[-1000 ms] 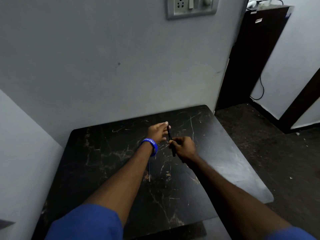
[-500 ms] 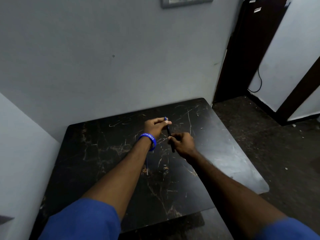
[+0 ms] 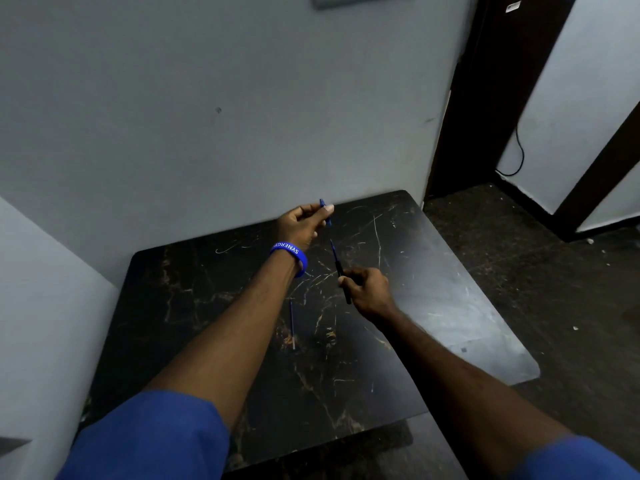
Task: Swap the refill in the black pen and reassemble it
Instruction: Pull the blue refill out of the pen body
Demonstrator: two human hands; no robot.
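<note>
While the right hand grips the black pen, the left hand pinches its blue refill.

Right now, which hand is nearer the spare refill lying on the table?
Right, by a small margin. The right hand holds the black pen barrel just up-right of the spare refill. The left hand is raised farther back, pinching a blue piece.
</note>
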